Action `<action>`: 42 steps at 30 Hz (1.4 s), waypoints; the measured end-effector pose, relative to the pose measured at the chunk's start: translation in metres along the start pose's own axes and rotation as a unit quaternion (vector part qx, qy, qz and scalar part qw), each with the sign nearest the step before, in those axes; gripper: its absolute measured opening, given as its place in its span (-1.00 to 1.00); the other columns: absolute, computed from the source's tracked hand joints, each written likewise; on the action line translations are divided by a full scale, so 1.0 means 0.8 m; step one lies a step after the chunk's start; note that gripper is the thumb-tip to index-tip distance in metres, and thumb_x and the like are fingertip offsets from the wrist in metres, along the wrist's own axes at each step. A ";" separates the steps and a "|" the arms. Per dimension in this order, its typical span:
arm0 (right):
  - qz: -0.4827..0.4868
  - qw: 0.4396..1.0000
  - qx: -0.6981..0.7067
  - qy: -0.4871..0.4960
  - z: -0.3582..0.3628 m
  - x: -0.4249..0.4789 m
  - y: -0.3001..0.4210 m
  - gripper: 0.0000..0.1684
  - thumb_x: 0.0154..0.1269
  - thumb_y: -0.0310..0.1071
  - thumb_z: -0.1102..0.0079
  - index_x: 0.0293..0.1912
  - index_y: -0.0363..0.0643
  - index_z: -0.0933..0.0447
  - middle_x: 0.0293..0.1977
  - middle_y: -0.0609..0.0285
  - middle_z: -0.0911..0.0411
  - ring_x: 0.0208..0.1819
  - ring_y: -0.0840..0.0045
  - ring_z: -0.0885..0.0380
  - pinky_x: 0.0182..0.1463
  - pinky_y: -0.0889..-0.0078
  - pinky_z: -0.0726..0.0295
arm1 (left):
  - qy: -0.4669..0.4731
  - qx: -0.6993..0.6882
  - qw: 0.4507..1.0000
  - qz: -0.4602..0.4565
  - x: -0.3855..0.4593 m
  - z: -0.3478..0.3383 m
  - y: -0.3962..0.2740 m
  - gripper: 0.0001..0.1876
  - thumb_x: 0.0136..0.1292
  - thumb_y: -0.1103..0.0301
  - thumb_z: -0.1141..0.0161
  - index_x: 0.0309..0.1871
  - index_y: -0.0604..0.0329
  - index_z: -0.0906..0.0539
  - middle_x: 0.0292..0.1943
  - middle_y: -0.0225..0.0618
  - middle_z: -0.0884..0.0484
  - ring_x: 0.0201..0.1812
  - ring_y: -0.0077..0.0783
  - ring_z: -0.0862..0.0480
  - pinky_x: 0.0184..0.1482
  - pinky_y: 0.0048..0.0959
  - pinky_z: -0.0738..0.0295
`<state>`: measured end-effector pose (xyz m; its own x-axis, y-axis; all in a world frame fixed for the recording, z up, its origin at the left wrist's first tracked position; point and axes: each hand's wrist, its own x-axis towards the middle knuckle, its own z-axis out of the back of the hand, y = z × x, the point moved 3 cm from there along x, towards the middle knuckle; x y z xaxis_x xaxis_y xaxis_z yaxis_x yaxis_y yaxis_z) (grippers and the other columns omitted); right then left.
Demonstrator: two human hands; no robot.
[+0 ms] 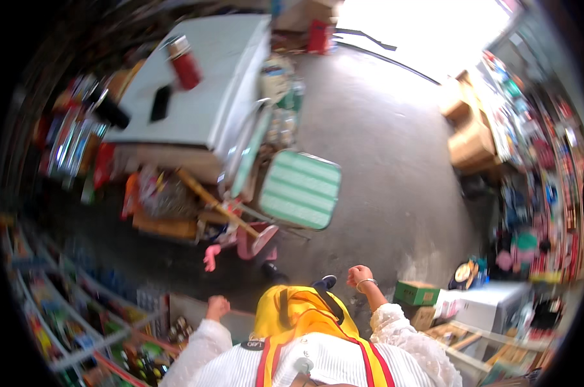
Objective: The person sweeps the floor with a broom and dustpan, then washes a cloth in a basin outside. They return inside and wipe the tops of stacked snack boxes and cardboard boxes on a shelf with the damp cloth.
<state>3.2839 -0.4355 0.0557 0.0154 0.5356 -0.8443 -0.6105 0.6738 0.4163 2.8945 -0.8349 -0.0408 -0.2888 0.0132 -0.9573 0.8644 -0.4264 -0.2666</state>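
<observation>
My left hand [218,307] hangs at the left of my body, its fingers curled with nothing visible in them. At the right, my right hand [359,275] is also curled and holds nothing that I can see; a bracelet [368,281] circles that wrist. Between the hands a yellow bag [301,307] with black handles lies against my front, below red and yellow straps. Ahead stands a folding chair with a green striped seat [300,189]. Beyond it, a white-topped table [209,63] carries a red thermos bottle [184,65] and a black phone [160,103].
Packed shelves [69,309] line the lower left, and more stocked shelving [560,169] stands at the right. Cardboard boxes [472,140] jut from the right side. A green box [416,293] is near my right arm. A pink dustpan [255,242] lies by the chair; a bright doorway is ahead.
</observation>
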 end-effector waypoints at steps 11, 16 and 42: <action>-0.157 0.964 0.192 -0.099 0.226 -0.088 -0.348 -0.76 0.28 -0.32 0.08 -0.34 -0.25 -0.53 -0.59 0.07 -0.55 -0.69 0.39 -0.55 -0.67 0.41 -0.49 | 0.151 0.433 0.882 -0.106 -0.116 -0.318 0.026 -0.87 0.07 0.39 -0.20 -0.52 0.21 -0.54 -0.59 -0.29 -0.57 -0.56 -0.40 -0.61 -0.45 -0.40 -0.59; -0.312 0.879 0.318 -0.170 0.249 -0.115 -0.513 -0.63 0.30 -0.34 0.18 -0.52 -0.32 -0.50 -0.56 -0.03 -0.59 -0.70 0.38 -0.54 -0.74 0.36 -0.39 | 0.146 0.552 0.798 -0.193 -0.206 -0.529 0.039 -0.85 0.12 0.36 -0.13 -0.52 0.18 -0.51 -0.74 -0.47 -0.35 -0.75 -0.54 -0.35 -0.68 -0.49 -0.30; -0.195 0.895 0.300 -0.265 0.643 0.144 -0.297 -0.67 0.13 -0.21 0.10 -0.30 -0.17 -0.58 -0.22 -0.08 -0.57 -0.07 0.09 -0.52 0.01 0.16 -0.45 | 0.181 0.862 0.336 -0.334 -0.133 -1.291 -0.038 -0.81 -0.11 0.47 -0.08 -0.79 0.17 -0.52 -0.80 -0.27 -0.49 -0.76 -0.32 -0.51 -0.71 -0.34 -0.34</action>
<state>3.8383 -0.2721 0.0328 0.6061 0.2601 -0.7516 0.0552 0.9290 0.3660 3.3240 0.1112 -0.0459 0.1571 0.6022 -0.7827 -0.9560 -0.1061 -0.2735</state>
